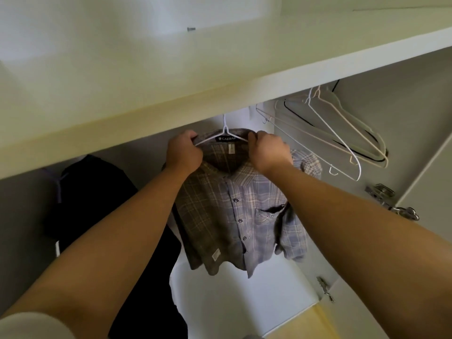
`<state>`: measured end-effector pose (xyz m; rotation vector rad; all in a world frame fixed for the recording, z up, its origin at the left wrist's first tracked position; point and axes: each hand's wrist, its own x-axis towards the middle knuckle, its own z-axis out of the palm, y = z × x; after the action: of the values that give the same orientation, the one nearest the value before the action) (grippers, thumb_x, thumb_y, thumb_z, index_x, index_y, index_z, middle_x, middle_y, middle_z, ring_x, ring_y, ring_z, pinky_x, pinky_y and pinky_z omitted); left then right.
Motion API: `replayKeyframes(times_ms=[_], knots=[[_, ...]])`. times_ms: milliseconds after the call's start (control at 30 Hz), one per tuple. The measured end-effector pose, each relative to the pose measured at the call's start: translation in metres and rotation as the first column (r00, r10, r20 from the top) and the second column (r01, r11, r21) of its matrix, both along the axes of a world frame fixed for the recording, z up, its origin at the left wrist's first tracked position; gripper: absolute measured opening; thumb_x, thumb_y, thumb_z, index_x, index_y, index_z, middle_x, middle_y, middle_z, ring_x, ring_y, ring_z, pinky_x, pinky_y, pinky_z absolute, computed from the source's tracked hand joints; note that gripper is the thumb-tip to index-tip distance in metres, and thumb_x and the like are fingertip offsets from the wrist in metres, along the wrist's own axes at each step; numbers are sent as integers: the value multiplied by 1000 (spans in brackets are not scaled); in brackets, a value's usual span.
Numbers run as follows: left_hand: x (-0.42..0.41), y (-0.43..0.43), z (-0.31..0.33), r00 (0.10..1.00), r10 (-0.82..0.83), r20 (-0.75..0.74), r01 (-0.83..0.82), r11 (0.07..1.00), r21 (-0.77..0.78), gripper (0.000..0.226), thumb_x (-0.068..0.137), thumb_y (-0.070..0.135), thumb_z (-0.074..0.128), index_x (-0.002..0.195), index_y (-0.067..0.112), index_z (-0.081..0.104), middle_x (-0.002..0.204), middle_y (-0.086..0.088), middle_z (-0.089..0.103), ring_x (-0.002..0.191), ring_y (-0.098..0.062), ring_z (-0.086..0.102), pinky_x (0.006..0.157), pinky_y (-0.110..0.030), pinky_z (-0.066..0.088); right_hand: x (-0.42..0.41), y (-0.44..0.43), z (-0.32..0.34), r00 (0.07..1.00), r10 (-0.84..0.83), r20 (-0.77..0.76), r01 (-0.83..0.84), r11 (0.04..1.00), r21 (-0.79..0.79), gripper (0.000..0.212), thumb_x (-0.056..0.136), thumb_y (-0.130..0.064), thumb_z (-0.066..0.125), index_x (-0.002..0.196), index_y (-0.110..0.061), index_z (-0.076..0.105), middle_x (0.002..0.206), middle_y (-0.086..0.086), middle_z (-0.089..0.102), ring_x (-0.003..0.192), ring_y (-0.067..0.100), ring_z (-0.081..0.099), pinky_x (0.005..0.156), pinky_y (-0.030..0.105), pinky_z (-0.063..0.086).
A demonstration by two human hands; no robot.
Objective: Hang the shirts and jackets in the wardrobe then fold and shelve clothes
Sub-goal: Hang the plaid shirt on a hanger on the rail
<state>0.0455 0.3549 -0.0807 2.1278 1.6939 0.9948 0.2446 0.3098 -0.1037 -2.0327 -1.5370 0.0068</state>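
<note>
A brown and blue plaid shirt (234, 211) hangs on a white wire hanger (226, 133) inside the wardrobe, under the upper shelf. My left hand (184, 152) grips the shirt's collar and the hanger's left arm. My right hand (267, 151) grips the collar at the hanger's right arm. The hanger's hook goes up behind the shelf edge, so the rail is hidden. The shirt is buttoned, with a chest pocket on its right side.
A dark garment (97, 204) hangs to the left of the shirt. Several empty hangers (342, 133) hang at the right. The cream upper shelf (171, 94) runs across above. The open door (430, 182) with metal hinges (381, 192) stands at the right. The white wardrobe floor (244, 302) lies below.
</note>
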Motion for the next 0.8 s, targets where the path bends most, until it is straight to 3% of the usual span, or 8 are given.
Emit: replayKeyframes(times_ms=[133,267,367,567,700,800], knots=[[-4,3,5,995,30,-95,-32,999,-19,36,87,-5,55,117,7,70,111,-20,68,101,-38,61,83,-34,48,8,-2,-2,994,108,-15,-109,992,-66,52,102,-59,20,95,-18,51,79,3,51,78,27,49,75,38,38],[-2,2,10,986,25,-166,-32,999,-41,26,90,2,53,110,6,69,104,-20,66,95,-38,61,79,-39,51,21,-10,-6,973,214,-89,-222,971,-92,61,94,-73,23,99,-20,53,75,-1,56,79,26,58,75,38,46],[3,0,10,985,13,-174,-20,999,-39,18,94,11,54,103,5,68,97,-17,65,89,-36,60,77,-42,54,32,-19,-12,971,239,4,-236,963,-131,64,89,-79,28,101,-21,54,76,-2,58,77,23,58,77,38,45],[11,2,8,988,13,-156,-21,999,-50,21,95,10,50,102,9,69,89,-10,61,85,-32,59,69,-33,44,43,-26,-17,951,268,152,-246,958,-148,56,92,-73,29,97,-22,52,81,-4,54,80,21,52,78,38,35],[11,5,8,987,11,-161,-21,998,-62,26,91,4,50,109,7,69,102,-17,66,96,-36,61,79,-37,51,51,-26,-21,957,235,170,-206,964,-170,47,99,-63,31,102,-22,53,88,-2,55,85,22,51,78,37,33],[14,7,9,986,43,-162,-53,997,-57,34,90,3,51,121,4,66,114,-20,65,108,-39,60,89,-41,52,62,-31,-26,971,201,131,-167,958,-233,30,102,-43,42,113,-17,53,96,4,55,94,27,54,81,39,43]])
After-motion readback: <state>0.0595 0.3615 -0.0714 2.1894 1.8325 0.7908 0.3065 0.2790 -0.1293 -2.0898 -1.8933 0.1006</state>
